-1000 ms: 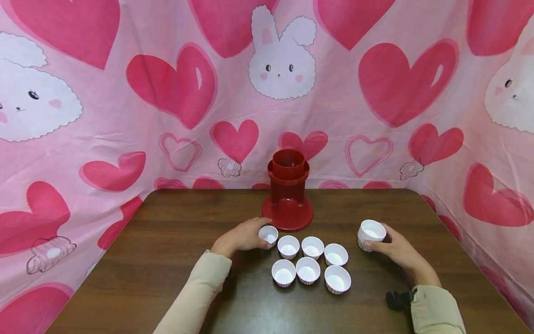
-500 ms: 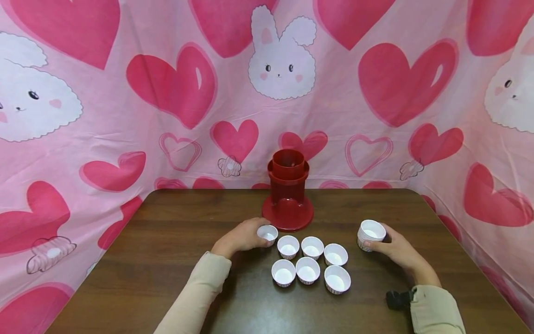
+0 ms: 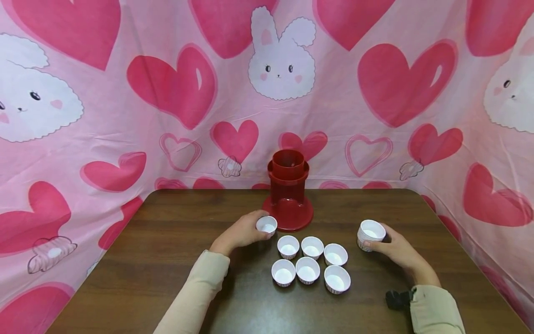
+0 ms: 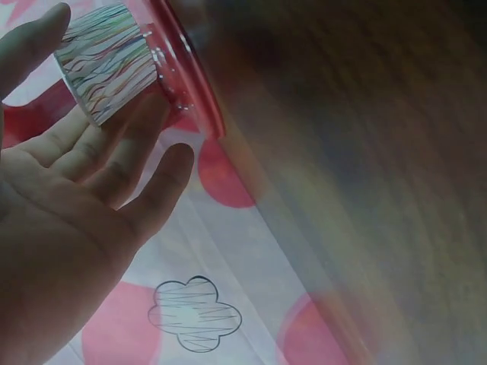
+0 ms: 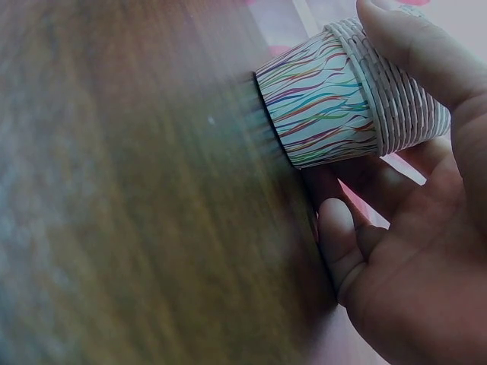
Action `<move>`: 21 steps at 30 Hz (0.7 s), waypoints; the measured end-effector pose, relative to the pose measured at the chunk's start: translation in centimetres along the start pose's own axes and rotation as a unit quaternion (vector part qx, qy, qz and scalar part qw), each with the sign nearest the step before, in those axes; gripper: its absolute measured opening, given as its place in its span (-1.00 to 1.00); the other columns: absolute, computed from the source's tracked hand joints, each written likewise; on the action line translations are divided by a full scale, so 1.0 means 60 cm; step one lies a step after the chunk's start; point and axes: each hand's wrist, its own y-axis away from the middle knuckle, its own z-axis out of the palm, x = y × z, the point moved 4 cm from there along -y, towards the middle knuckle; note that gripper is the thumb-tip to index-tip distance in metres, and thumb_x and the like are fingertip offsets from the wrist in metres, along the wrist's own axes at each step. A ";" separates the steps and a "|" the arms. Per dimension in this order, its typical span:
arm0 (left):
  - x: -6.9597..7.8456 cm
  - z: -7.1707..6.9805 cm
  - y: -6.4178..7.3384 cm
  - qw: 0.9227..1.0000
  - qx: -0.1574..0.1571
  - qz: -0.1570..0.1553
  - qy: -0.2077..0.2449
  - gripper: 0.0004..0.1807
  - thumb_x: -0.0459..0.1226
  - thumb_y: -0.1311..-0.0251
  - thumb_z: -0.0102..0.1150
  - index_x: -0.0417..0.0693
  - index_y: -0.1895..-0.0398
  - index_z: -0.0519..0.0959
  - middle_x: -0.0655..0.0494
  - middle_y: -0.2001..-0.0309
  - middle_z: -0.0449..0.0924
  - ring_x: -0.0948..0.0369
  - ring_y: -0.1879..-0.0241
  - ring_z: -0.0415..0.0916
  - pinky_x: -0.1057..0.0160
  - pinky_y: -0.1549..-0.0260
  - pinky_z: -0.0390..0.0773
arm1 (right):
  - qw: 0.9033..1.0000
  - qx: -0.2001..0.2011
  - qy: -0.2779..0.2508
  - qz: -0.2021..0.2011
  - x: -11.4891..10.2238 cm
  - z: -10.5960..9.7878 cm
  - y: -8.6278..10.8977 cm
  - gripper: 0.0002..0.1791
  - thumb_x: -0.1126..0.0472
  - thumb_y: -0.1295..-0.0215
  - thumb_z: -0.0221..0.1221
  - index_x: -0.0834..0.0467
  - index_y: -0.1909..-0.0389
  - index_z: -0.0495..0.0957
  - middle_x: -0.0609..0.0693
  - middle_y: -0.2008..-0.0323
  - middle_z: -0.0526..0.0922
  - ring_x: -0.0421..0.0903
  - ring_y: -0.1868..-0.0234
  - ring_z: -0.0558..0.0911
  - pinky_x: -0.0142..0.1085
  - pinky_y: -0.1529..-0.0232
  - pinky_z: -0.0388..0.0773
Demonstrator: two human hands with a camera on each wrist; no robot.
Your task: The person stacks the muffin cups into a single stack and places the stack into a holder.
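Note:
Between thumb and fingers, my left hand (image 3: 245, 230) holds one small paper baking cup (image 3: 267, 224), just in front of the red stand's base. Coloured wavy lines run over the cup's outside wall (image 4: 106, 65) in the left wrist view, where it appears lifted off the table. At the right, my right hand (image 3: 394, 246) grips a nested stack of the same cups (image 3: 371, 232). The right wrist view shows several rims in that stack (image 5: 319, 99), its bottom at the tabletop. Several single cups (image 3: 308, 270) stand mouth up in two rows between the hands.
A red plastic stand (image 3: 288, 213) with a round base and a tube-shaped top rises at the back middle of the brown wooden table (image 3: 187, 208). Behind and at both sides hangs a pink cloth (image 3: 233, 102) with hearts and rabbits.
My left hand has raised its baking cup and moved it slightly away from me, apart from the rows. My right hand and its stack have stayed in place.

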 end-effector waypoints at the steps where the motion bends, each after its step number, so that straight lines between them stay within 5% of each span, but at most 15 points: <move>1: 0.002 0.000 -0.001 1.000 0.002 0.005 0.004 -0.30 -0.17 -0.13 0.48 -0.20 -0.32 0.46 -0.04 -0.15 0.54 0.01 -0.11 0.47 -0.07 -0.20 0.42 | 1.000 0.000 0.001 0.000 0.000 -0.001 0.000 -0.22 0.11 -0.29 0.36 0.37 -0.38 0.25 0.32 -0.15 0.50 0.26 -0.19 0.43 0.29 -0.20 0.32; 21: 0.062 0.015 -0.036 1.000 0.000 0.009 0.029 -0.27 -0.01 -0.15 0.44 -0.08 -0.36 0.48 0.05 -0.21 0.55 0.05 -0.19 0.44 -0.04 -0.23 0.41 | 1.000 0.004 -0.008 0.000 -0.002 -0.001 -0.002 -0.23 0.10 -0.27 0.38 0.37 -0.36 0.28 0.31 -0.14 0.52 0.25 -0.19 0.43 0.28 -0.22 0.30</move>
